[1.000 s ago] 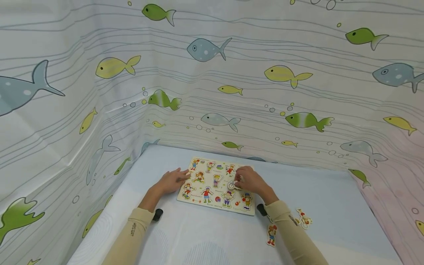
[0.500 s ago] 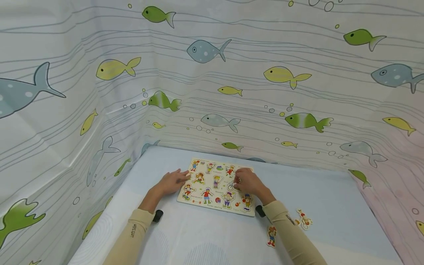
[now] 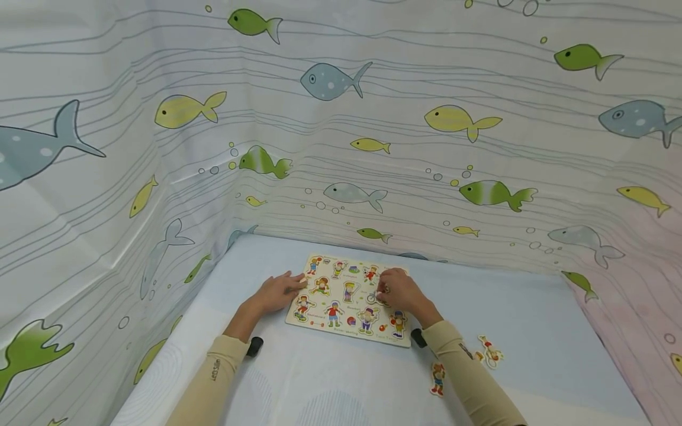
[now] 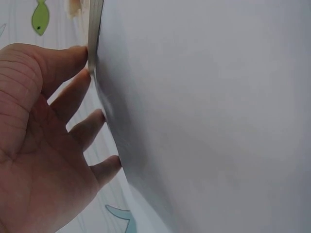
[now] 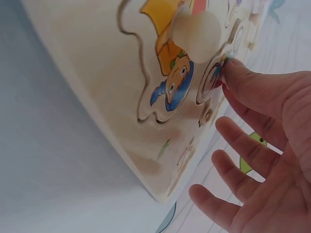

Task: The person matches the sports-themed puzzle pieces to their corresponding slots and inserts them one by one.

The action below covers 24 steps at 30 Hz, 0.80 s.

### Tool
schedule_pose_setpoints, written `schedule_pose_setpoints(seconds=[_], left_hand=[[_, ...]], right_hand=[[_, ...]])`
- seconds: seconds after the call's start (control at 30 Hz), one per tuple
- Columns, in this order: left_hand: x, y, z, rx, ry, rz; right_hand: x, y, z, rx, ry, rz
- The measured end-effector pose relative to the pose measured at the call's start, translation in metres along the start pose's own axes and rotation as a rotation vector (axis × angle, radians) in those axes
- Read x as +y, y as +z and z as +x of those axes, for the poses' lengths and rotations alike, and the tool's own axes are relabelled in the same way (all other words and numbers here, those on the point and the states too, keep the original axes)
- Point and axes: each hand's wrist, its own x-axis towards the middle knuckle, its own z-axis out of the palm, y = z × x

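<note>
A flat wooden puzzle board (image 3: 334, 290) with several sports figures lies on the table. My left hand (image 3: 276, 293) is at its left side; in the left wrist view the thumb and index fingertips of that hand (image 4: 43, 136) touch the board's edge (image 4: 95, 29), the other fingers against the pale surface. Over the board's right part, my right hand (image 3: 403, 290) pinches a bicycle-figure piece (image 5: 211, 80) between thumb and index finger; its other fingers are spread in the right wrist view. The piece lies at its cutout; whether fully seated I cannot tell. Beside it stands a round knob (image 5: 197, 36).
A loose figure piece (image 3: 438, 378) lies right of the board, near the right sleeve. Farther right is another loose piece (image 3: 489, 352), with a small part beside it. A fish-print curtain (image 3: 346, 118) surrounds the table's back and left side.
My right hand has shifted only slightly over the bicycle piece and still pinches it. The left hand stays at the board's left edge.
</note>
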Motion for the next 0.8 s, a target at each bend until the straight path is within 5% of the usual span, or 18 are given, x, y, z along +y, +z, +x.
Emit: schedule_pose_setpoints(seconds=[0.8], left_hand=[[-0.002,0.002,0.0006,0.005,0.003,0.002]], right_hand=[[-0.0039,-0.0035,-0.0034,-0.045,0.005,-0.043]])
